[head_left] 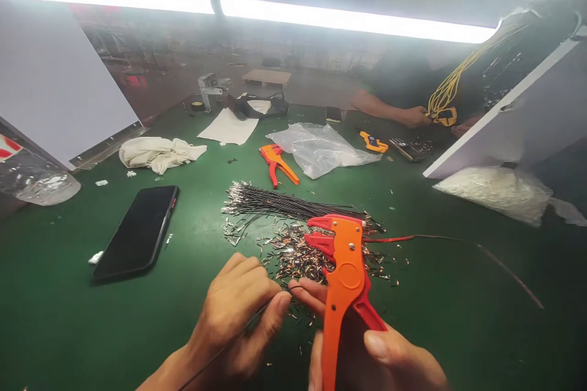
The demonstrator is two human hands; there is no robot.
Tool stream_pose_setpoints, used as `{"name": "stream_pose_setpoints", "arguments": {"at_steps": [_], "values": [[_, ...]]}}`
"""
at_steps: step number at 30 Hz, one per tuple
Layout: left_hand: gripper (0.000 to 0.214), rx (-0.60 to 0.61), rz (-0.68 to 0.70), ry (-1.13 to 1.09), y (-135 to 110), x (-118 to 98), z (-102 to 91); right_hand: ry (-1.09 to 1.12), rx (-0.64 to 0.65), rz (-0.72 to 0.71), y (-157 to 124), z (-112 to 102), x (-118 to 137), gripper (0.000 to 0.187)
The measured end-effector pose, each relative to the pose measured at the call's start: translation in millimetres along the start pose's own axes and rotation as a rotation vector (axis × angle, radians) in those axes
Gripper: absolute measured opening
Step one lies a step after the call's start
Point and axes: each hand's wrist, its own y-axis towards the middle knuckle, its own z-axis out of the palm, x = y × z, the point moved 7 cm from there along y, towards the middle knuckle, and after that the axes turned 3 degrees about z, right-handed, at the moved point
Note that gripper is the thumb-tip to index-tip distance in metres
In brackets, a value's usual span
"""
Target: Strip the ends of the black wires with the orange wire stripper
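My left hand (243,311) pinches a thin black wire (224,347) between thumb and forefinger; the wire trails down toward the lower left. An orange and red wire stripper (343,269) stands upright in my right hand (389,354), its jaws pointing left. Fingertips of the right hand reach past the tool to the wire's end beside my left thumb. Beyond the hands lies a heap of copper and black wire scraps (293,253). Behind that heap a bundle of black wires (284,200) lies across the table, with metal terminals at its left end.
A black phone (137,232) lies left on the green table (458,293). Farther back are a second wire stripper (279,165), a clear plastic bag (325,149) and a white cloth (160,154). Across the table a person's hand (415,116) holds yellow wires (452,82).
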Motion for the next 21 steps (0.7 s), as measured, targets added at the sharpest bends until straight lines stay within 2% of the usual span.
{"name": "stream_pose_setpoints", "arguments": {"at_steps": [2, 7, 9, 14, 18, 21], "values": [[0.024, -0.022, 0.021, 0.036, 0.9, -2.4, -3.1, 0.032, 0.05, 0.022, 1.5, 3.2, -6.2, 0.067], [0.022, -0.099, 0.081, 0.099, 4.6, -14.3, -18.4, 0.15, 0.139, -0.055, 1.3, 4.1, -5.8, 0.059], [0.019, -0.098, 0.097, 0.118, 5.4, -18.4, -22.2, 0.174, 0.187, 0.0, -0.7, 5.6, -8.7, 0.061], [0.019, -0.09, 0.138, 0.211, 3.8, -25.4, -20.7, 0.059, 0.072, 0.141, -4.3, -4.2, -23.9, 0.072], [0.026, -0.086, 0.15, 0.267, 0.1, -28.0, -15.9, 0.088, 0.145, 0.109, -1.3, 2.6, -27.7, 0.057], [0.025, -0.076, 0.158, 0.271, -2.2, -28.2, -14.7, 0.179, 0.088, 0.127, 2.3, -0.9, -32.6, 0.044]]}}
